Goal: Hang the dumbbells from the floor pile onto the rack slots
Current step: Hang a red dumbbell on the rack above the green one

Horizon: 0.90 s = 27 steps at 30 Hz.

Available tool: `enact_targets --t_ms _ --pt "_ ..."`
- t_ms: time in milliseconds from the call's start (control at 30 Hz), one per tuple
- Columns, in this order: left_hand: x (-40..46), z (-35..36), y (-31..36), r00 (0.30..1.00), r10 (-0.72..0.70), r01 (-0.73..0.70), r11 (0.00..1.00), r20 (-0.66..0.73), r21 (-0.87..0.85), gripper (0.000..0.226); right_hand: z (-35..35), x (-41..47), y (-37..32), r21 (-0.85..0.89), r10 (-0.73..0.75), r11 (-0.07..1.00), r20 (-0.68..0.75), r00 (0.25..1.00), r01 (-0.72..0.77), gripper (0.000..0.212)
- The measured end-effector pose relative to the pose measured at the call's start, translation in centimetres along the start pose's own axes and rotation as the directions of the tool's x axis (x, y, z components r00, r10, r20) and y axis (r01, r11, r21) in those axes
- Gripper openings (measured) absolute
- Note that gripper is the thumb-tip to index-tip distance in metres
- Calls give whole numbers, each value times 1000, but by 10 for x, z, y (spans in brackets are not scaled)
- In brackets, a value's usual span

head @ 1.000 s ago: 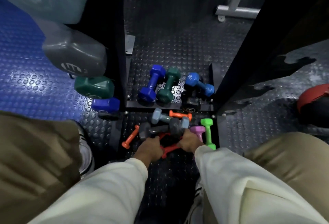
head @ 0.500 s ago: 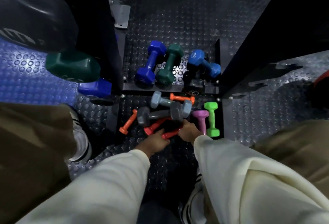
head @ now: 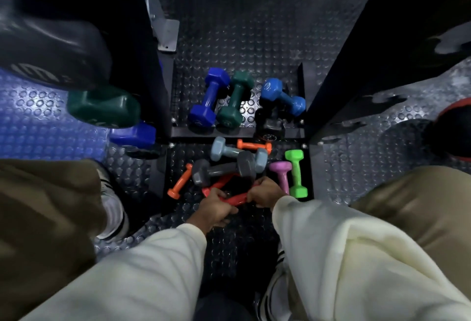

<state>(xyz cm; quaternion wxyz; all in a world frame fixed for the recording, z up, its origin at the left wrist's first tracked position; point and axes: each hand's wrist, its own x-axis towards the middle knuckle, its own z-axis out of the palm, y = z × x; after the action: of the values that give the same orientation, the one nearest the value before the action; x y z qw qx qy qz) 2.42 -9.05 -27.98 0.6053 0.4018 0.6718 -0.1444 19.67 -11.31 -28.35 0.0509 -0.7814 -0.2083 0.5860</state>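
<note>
Both hands (head: 263, 192) grip slim red dumbbells (head: 235, 199).

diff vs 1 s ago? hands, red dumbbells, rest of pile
Both hands drew back toward the person: left hand and right hand now grip red dumbbells, pulled partly clear of the dark grey dumbbell. Orange, pink, green and blue ones lie as before.

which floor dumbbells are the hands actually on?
The red dumbbells nearest the person: left hand and right hand each grip one. The grey, orange, pink, green ones lie untouched.
</note>
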Motion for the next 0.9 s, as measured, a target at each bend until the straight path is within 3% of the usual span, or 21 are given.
enact_targets --t_ms 267,367,467,667,900 --pt "-24 -36 30 980 174 -166 982 -97 93 44 -26 -54 -29 -12 -115 993 -23 993 115 8" --pt "-39 -51 49 949 276 -258 957 -151 129 39 -47 -80 -41 142 -148 977 -77 986 158 28" --pt "-101 -69 82 901 390 -378 920 -191 98 35 -69 -127 -65 374 -223 898 -71 972 233 12" --pt "-169 -101 137 740 582 -597 800 -337 70 51 -120 -195 -106 642 -446 649 -114 888 409 24" --pt "-271 -133 185 467 763 -801 579 -446 151 49 -164 -274 -159 717 -605 405 -256 754 568 30"
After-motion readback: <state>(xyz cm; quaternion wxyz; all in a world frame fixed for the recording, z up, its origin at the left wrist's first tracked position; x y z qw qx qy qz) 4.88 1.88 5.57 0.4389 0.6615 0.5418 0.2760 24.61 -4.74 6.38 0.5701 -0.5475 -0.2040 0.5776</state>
